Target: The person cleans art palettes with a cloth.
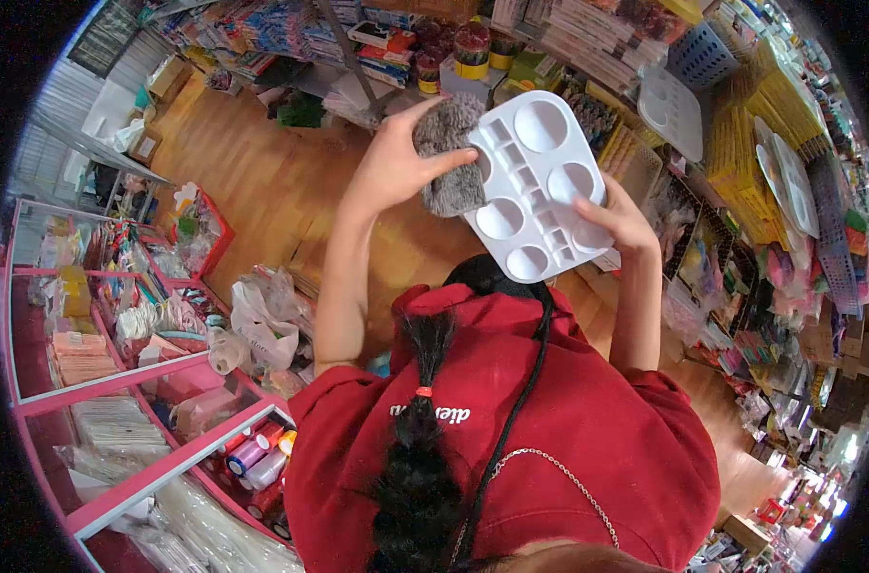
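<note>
A grey fluffy cloth is gripped in my left hand, its thumb laid across the front and the fingers behind. It rests against the left edge of a white plastic paint palette with round wells and a middle row of small square ones. My right hand holds the palette by its right edge, thumb on the front and the other fingers hidden behind. The palette is tilted, held up before my chest.
Goods fill the shelves beyond and to the right, with another white palette and stacked yellow-edged items. On the left stands a pink-framed glass display case. Plastic bags sit beside it, and wooden floor lies ahead.
</note>
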A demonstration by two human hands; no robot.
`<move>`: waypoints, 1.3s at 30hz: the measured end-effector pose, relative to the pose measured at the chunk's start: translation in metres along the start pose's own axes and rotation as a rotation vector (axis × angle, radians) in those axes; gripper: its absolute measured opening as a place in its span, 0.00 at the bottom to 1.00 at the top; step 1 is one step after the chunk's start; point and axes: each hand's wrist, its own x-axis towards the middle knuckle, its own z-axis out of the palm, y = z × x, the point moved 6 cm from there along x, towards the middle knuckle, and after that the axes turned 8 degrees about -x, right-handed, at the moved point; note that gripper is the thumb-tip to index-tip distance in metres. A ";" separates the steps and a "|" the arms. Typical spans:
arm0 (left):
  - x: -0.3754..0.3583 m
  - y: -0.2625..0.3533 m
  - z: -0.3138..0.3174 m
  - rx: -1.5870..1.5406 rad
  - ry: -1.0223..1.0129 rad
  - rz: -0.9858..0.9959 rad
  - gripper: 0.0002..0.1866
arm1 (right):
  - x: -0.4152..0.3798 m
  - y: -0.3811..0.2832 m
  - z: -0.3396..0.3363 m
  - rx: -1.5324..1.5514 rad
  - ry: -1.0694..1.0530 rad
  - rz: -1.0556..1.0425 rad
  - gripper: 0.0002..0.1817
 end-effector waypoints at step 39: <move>-0.011 -0.021 0.013 -0.332 0.322 0.020 0.17 | -0.011 -0.023 0.037 -0.115 0.313 -0.053 0.23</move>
